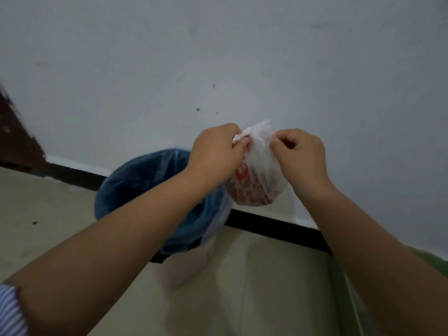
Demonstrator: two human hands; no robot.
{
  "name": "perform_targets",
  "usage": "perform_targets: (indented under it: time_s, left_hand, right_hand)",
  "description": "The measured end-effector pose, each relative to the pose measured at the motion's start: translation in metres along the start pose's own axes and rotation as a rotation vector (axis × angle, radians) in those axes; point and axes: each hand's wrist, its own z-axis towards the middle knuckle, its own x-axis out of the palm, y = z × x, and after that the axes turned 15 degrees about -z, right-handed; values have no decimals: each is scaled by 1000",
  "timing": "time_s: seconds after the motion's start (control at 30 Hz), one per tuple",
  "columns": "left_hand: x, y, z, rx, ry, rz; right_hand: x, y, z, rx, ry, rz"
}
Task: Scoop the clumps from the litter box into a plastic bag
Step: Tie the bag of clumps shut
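Observation:
A small white plastic bag point(260, 175) with red print hangs in the air in front of the wall, its bottom bulging with brownish contents. My left hand point(215, 154) pinches a twisted strip of the bag's top on the left side. My right hand point(300, 154) pinches the bag's gathered top on the right side. Both forearms reach up from the lower corners of the view. The litter box itself is not clearly in view.
A bin lined with a blue bag point(145, 187) stands on the floor just below and left of the hanging bag, against the white wall point(218, 57). A black baseboard point(274, 226) runs along the wall. A green edge point(346, 292) shows at the lower right.

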Motion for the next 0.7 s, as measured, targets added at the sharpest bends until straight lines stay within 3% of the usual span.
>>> perform_targets:
  time_s: [0.17, 0.4, 0.5, 0.63, 0.7]
  left_hand:
    - [-63, 46, -5, -127, -16, 229]
    - [-70, 147, -60, -470, 398, 460]
    - [-66, 162, -68, -448, 431, 537]
    - [-66, 156, -73, -336, 429, 575]
    - [-75, 149, -80, -319, 433, 574]
  right_hand:
    - [50, 61, 5, -101, 159, -20]
    - [131, 60, -48, -194, 688, -601]
    - [141, 53, -59, -245, 819, -664]
    - [143, 45, -68, -339, 784, -693]
    - [134, 49, -72, -349, 854, -696]
